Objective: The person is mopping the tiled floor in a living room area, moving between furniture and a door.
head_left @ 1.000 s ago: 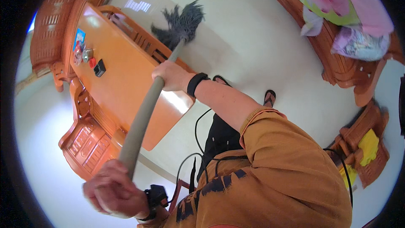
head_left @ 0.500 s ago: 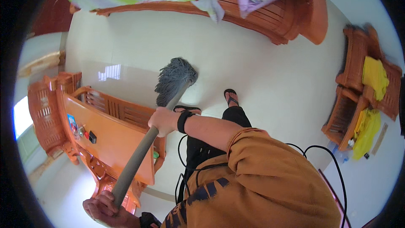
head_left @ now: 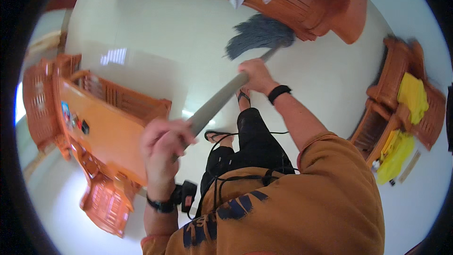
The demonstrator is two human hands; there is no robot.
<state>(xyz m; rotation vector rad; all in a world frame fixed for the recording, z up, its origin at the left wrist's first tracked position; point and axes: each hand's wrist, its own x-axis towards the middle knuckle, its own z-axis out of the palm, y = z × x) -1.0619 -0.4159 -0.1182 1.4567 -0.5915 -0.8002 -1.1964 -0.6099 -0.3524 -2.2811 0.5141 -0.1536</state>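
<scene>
I hold a mop by its thick grey handle (head_left: 218, 103), which slants up and to the right across the view. My left hand (head_left: 166, 144), somewhat blurred, is closed round the upper end. Farther down, nearer the strands, my right hand (head_left: 257, 74) grips the handle. The dark grey string mop head (head_left: 259, 33) lies spread on the pale tiled floor (head_left: 160, 28), at the front edge of a wooden sofa (head_left: 302, 12). Its right side meets or passes just under the sofa's base; I cannot tell which.
A wooden table (head_left: 108, 123) with small items stands at left, beside a slatted bench (head_left: 120, 92) and a chair (head_left: 106, 208). At right are wooden chairs (head_left: 394, 66) with yellow cloths (head_left: 413, 97). My sandalled feet (head_left: 219, 137) and a black cable (head_left: 214, 160) are close by.
The mop head has moved right and away from me, up to the sofa. Both hands have shifted forward and right with the handle, and one foot has stepped.
</scene>
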